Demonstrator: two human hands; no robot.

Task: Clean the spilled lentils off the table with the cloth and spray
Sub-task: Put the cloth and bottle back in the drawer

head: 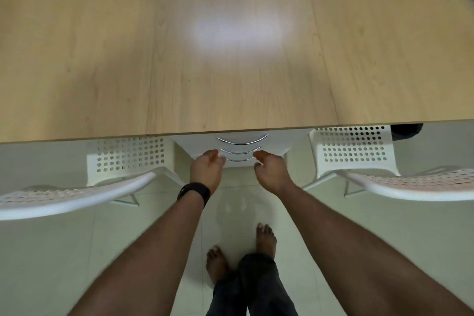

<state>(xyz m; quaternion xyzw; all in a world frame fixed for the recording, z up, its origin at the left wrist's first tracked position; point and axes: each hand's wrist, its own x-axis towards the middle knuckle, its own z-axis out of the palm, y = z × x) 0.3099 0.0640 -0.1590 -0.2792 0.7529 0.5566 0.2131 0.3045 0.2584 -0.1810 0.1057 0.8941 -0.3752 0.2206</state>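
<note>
Below the near edge of the wooden surface (pixel 230 72), both hands hang loosely curled, holding nothing.
Left hand (pixel 206 170) and right hand (pixel 272 172) flank the drawer unit (pixel 242 145); lentils, cloth, spray unseen.

No text, label, brand or number can be read anywhere.

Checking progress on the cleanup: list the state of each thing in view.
table: bare wood top, no lentils, cloth or spray in view
left hand: loosely curled, holding nothing
right hand: loosely curled, holding nothing
drawer unit: under the table, drawers closed
left chair: unoccupied
right chair: unoccupied
</note>
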